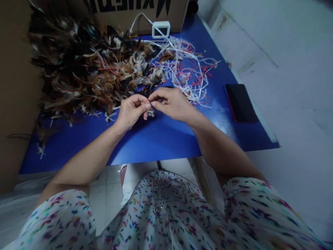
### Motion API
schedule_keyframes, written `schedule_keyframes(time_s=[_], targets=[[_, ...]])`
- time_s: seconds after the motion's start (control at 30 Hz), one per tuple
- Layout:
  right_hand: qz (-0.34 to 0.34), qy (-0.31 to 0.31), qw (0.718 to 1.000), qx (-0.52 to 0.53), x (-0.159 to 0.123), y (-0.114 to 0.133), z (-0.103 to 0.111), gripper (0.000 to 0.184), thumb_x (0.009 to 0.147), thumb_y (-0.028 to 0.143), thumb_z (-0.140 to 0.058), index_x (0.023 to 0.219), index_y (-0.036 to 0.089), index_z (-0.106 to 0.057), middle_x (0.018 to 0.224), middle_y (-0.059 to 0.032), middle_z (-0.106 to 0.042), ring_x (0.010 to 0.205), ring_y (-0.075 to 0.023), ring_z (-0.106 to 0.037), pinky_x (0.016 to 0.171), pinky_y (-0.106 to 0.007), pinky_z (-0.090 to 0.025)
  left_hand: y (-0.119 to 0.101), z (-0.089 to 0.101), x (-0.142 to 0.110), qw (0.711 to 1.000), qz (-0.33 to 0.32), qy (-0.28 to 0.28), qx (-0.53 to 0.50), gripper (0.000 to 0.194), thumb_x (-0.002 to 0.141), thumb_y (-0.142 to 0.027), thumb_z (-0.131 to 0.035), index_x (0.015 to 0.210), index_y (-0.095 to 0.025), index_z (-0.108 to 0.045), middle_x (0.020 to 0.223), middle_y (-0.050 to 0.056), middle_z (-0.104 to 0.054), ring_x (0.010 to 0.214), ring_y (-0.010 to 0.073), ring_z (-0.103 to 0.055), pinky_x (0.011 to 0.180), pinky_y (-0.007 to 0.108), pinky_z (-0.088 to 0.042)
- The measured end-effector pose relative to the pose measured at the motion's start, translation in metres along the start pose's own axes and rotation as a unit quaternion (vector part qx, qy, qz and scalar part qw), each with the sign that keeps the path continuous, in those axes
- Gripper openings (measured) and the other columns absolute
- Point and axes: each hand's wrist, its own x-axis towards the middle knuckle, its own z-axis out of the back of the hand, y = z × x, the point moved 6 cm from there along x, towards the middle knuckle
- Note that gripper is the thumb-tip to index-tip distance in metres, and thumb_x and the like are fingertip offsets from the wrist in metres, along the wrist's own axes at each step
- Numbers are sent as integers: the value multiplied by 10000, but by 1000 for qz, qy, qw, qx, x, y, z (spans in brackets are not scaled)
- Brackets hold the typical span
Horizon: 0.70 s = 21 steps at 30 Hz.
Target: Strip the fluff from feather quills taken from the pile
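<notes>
Feathers lie in a broad brown-and-black heap; a tangle of white and red strands adjoins the heap's right side; the right hand and left hand meet fingertip to fingertip just off the heap's near right edge, the left hand nearer to it; a pale tuft shows under those fingertips, seemingly pinched by the left, its long axis unclear; the right's pinch is narrow, its contents too small to tell.
</notes>
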Motion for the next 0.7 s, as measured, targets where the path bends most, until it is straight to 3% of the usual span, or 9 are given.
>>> schedule_keyframes(time_s=[0.4,0.7], targets=[[44,-8,997,-63,0,3,-1,78,898,169,-555,840,172,-606,832,-18,-620,753,-131,-539,741,-282,-410,1,-1,0,1000,4,4,11,513,631,-601,-901,737,-206,-592,531,-57,-617,413,96,-587,444,230,-510],[94,-18,990,-102,-3,10,-2,74,926,157,-544,867,176,-586,868,-27,-605,768,-141,-542,731,-287,-419,2,1,-3,996,73,-40,-43,569,519,-555,-970,727,-181,-596,548,-40,-644,475,81,-605,469,194,-507]])
